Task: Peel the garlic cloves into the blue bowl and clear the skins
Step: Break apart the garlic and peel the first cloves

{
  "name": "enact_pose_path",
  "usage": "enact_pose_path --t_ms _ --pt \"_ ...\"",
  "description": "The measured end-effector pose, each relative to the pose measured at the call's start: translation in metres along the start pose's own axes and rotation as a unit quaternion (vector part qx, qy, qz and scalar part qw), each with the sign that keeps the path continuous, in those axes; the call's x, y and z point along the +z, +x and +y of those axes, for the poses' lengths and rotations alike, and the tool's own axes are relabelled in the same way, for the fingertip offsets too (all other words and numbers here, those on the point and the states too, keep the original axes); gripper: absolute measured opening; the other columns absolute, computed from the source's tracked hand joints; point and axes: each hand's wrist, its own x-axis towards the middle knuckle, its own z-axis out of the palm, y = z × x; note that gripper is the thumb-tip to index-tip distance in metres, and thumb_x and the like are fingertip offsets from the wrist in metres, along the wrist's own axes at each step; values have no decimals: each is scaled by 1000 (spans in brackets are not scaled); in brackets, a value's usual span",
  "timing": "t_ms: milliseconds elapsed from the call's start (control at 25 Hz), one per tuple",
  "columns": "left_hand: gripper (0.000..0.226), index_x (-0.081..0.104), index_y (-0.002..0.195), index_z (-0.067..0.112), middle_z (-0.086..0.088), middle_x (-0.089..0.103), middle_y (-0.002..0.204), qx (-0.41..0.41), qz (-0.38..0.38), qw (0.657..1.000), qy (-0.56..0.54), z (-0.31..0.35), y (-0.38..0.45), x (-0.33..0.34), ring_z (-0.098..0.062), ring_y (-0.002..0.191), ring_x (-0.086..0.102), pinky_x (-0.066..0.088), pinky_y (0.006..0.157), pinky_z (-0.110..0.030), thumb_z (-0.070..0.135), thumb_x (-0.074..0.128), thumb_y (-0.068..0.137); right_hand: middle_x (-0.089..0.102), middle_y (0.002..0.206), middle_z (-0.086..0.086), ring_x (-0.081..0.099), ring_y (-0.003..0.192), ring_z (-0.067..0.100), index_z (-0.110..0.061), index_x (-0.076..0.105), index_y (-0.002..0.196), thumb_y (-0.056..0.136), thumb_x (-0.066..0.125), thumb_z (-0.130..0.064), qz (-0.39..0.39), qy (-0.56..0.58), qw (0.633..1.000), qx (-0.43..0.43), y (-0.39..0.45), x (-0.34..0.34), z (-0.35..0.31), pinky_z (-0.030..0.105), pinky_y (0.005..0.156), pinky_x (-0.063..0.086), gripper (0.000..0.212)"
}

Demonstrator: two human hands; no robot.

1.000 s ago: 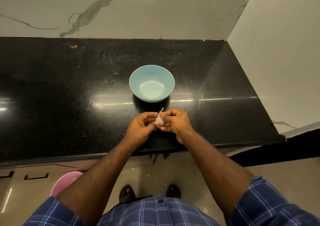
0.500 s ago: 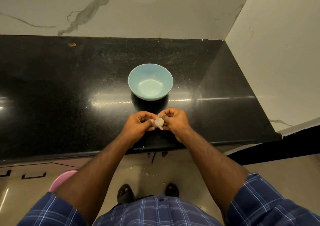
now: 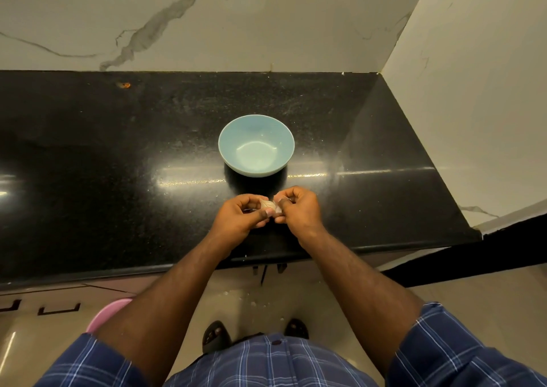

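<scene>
Both hands, left (image 3: 236, 213) and right (image 3: 299, 207), pinch papery-skinned garlic (image 3: 270, 206) near round glossy blue bowl (image 3: 256, 145).

bowl (image 3: 256, 145) on counter (image 3: 118, 164) | hands (image 3: 242, 218) with garlic (image 3: 270, 205) just before bowl

No legible text (nor labels) anywhere

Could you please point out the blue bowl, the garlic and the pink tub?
bowl (image 3: 284, 138): head view, right inner wall.
garlic (image 3: 270, 205): head view, pale skin between the hands.
pink tub (image 3: 103, 315): head view, visible rim.
</scene>
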Motion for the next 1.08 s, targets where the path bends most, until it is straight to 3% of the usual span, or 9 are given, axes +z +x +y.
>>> enact_pose_path --t_ms 160,320,400,560,680,800,960,1080 --pt "32 70 122 11 -10 75 113 -25 -11 997 -72 3 0 -6 -21 103 74 61 85 -29 1 70 92 75 85 9 69 65 14 -16 72 96 97 67 -12 13 -4 1000 10 10 -17 -3 32 70 63 7" --pt "38 67 127 9 -11 74 116 -31 -21 995 -95 4 1 -6 -22 107 73 61 85 -28 -2 68 91 75 98 -5 71 89 8 -14 74 118 92 73 -10 -32 -83 996 -24 12 -35 -8 27 88 58 26" --pt "38 68 126 11 -12 74 117 -30 -26 994 -100 3 1 -7 -24 109 72 61 88 -30 -2 68 91 76 103 -6 70 93 6 -14 75 118 91 74 -12 -38 -123 990 -50 10 -44 -14 23 91 54 27" --pt "38 68 126 14 -11 74 118 -34 -29 994 -97 1 3 -9 -24 109 73 61 89 -32 -1 68 91 74 92 -6 65 77 -1 -15 79 106 89 77 -17 -7 -212 973 -91 10 -56 -23 12 73 51 17" --pt "36 67 126 11 -13 74 117 -32 -28 995 -95 0 2 -10 -25 107 73 61 87 -33 -1 67 92 75 92 -3 68 83 5 -14 80 102 86 80 -15 -3 -229 969 -93 12 -59 -25 23 85 57 16" --pt "32 68 122 11 -12 75 116 -26 -30 995 -95 -1 1 -10 -26 106 74 62 86 -33 -1 66 93 77 103 -1 67 93 7 -15 79 106 90 76 -16 -24 -272 957 -93 11 -61 -28 22 90 51 17" --pt "32 69 123 13 -10 75 114 -20 -26 996 -83 -1 0 -11 -25 102 75 63 81 -31 1 66 93 69 88 -13 57 80 2 -14 80 106 91 75 -22 -41 -323 938 -123 8 -64 -38 27 85 49 18" --pt "32 69 123 13 -10 75 114 -23 -24 996 -81 0 -1 -11 -26 101 75 63 81 -31 2 67 93 76 110 2 62 92 5 -13 78 112 93 72 -8 -39 -328 938 -104 12 -65 -36 21 87 49 21"
